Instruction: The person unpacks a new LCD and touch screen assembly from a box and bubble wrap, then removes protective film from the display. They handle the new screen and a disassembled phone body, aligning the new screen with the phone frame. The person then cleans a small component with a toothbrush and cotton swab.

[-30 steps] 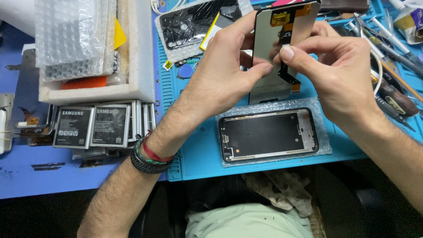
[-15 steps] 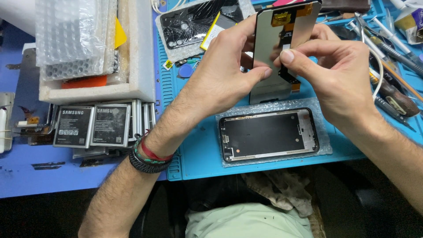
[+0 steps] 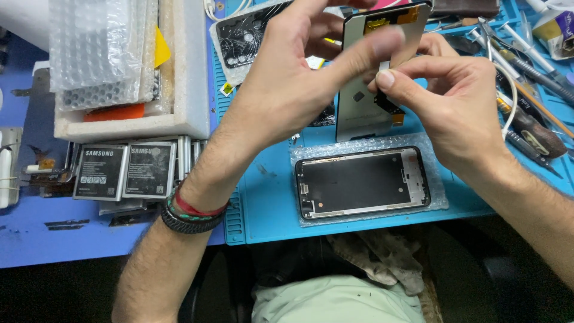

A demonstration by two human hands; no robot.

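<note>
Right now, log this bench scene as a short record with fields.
left hand: left hand steadies the phone display panel, lifted off the mat
right hand: right hand pinches the panel's flex cable
below: empty phone frame on bubble wrap
surface: blue work mat
left side: batteries, foam box
right side: hand tools

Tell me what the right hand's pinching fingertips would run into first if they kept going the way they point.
The right hand points leftward, its fingertips already at the flex strip on the back of the held display panel. Just beyond are the left hand fingers, though depth is unclear.
</note>
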